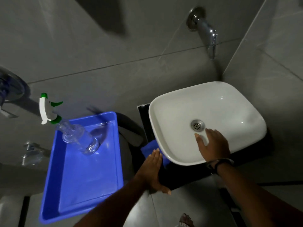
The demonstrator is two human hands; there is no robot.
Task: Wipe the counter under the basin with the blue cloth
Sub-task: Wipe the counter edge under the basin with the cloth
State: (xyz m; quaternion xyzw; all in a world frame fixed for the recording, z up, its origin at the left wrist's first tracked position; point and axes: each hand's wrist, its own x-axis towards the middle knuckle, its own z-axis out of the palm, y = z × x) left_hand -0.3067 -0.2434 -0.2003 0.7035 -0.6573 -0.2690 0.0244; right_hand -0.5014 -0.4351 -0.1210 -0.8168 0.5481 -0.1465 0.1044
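Blue cloth [150, 148] under flat left hand [153, 169], seemingly unlabelled.

A: Where does the basin [208, 122] sit?
B: On the counter [172, 181], at the right, in the corner where two walls meet. A tap [206, 30] juts from the wall behind and above it.
A: And the hands?
B: The right hand [213, 145] lies flat inside the basin, just before the drain [197, 125]. The left hand [154, 171] lies flat on the counter at the basin's near-left edge, on the cloth [150, 149], which reaches under the basin's rim.
A: What is to the left?
B: A tray [91, 181], just beside the counter. A spray bottle [72, 130] stands in its far-left corner.
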